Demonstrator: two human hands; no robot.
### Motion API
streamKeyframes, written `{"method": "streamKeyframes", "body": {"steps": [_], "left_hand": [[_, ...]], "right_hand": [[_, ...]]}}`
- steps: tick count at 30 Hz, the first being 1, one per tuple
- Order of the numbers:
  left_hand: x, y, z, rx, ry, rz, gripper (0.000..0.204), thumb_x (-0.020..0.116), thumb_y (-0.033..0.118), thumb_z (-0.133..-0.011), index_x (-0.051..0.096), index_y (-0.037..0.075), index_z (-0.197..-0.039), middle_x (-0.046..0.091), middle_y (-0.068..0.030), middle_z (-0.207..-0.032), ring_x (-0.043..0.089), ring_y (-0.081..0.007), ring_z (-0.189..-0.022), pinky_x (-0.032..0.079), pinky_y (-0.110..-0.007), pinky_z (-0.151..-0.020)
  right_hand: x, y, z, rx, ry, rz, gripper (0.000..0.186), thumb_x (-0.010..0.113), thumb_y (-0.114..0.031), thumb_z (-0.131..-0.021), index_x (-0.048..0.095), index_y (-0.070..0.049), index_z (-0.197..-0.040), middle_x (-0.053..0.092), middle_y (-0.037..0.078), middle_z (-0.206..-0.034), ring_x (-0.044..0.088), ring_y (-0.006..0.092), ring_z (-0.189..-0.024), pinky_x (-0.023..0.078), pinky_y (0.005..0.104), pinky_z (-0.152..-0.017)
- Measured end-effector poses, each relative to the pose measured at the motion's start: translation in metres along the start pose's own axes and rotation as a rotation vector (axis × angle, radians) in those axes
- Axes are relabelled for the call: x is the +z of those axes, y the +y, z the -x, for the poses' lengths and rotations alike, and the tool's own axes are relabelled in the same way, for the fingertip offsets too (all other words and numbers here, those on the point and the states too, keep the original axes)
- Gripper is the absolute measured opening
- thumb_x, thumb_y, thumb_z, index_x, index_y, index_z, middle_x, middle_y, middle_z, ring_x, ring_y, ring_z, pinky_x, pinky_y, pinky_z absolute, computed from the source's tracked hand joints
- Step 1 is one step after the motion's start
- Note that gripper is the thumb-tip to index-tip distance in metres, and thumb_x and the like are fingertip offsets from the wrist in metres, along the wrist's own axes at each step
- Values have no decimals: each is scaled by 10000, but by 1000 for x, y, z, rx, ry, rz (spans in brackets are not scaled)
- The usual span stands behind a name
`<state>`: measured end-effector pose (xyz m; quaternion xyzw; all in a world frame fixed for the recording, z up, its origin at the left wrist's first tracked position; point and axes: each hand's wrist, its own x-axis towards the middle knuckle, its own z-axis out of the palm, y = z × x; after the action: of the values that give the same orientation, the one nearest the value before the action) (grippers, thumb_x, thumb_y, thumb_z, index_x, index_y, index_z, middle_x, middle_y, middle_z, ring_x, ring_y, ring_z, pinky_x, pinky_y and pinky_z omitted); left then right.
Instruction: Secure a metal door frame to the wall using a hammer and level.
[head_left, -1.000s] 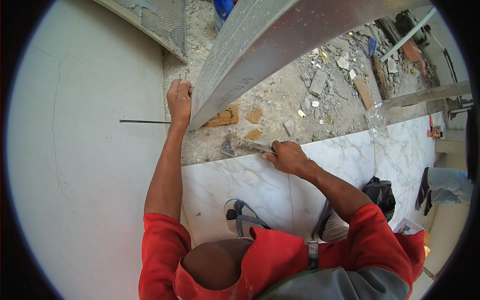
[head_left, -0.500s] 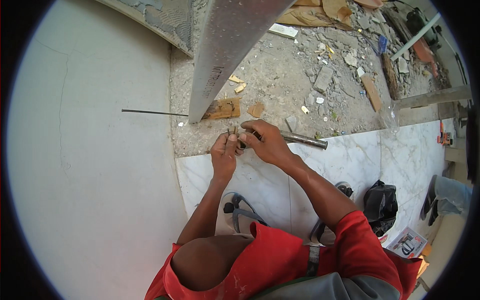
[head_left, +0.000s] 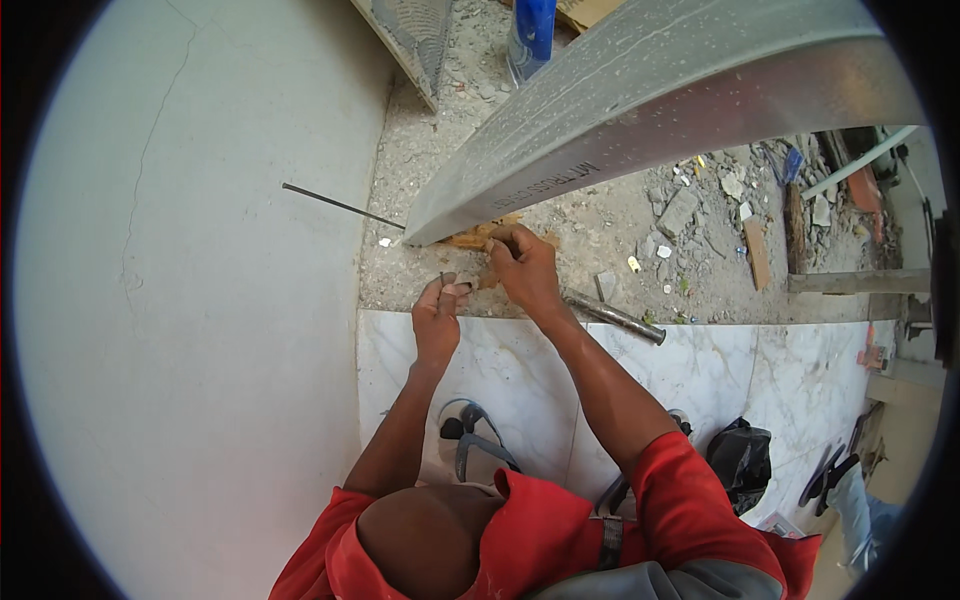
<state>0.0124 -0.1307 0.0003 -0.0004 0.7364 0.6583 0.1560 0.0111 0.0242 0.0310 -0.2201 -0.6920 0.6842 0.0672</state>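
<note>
Pale plaster wall (head_left: 220,300), cracked near its top, filled the left side of the room, meeting marble-patterned tile floor (head_left: 680,370) below and a strip of rough concrete floor (head_left: 590,240) above. Largest on that strip was a grey metal beam (head_left: 560,130), slanting across it from the upper right; its narrow lower end was near the concrete's wall-side edge. Grey rubble (head_left: 680,212) lay to the beam's right, and a black plastic bag (head_left: 740,465) sat on the tile, well below its upper edge. Thin dark rod (head_left: 340,205) ran from in front of the wall to the beam's foot; contact there was unclear. Round metal tube (head_left: 620,318) lay aslant at the tile's upper edge.

Over that same edge, the left hand (head_left: 437,315) had its fingers bent, seemingly pinching a slender nail-like piece (head_left: 442,280). Higher up, the right hand (head_left: 527,268) curled its fingers toward the thumb beside a brown wood scrap (head_left: 466,239), just right of the beam's foot; whether it pinched anything could not be told. Fine fingertip handling seemed the step in hand; moving so slight a piece would call for a precise pinch, knuckles clear of the beam's edge.
</note>
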Motion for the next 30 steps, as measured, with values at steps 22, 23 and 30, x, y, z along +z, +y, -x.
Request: {"method": "streamKeyframes", "body": {"steps": [22, 23, 30], "left_hand": [[30, -14, -82, 459, 205, -618, 144, 572, 122, -852, 654, 47, -944, 656, -189, -803, 630, -401, -723, 500, -443, -636], [25, -15, -85, 468, 206, -646, 126, 573, 104, -855, 645, 24, -921, 645, -204, -800, 631, -391, -742, 494, -425, -627], [29, -13, -89, 628, 198, -599, 114, 606, 109, -855, 628, 8, -902, 639, -216, -833, 622, -400, -773, 491, -429, -644]], "right_hand": [[-11, -9, -15, -342, -52, 680, 198, 616, -150, -810, 626, -2, -941, 619, 190, -928, 590, 376, -881, 478, 449, -787], [-25, -10, 1, -339, -20, 719, 240, 625, -167, -812, 613, -8, -991, 609, 176, -985, 580, 370, -927, 474, 447, -800], [-141, 11, 87, -59, -134, 1338, 322, 655, -195, -818, 576, -14, -1072, 553, 171, -1148, 520, 373, -1039, 451, 460, -825]]}}
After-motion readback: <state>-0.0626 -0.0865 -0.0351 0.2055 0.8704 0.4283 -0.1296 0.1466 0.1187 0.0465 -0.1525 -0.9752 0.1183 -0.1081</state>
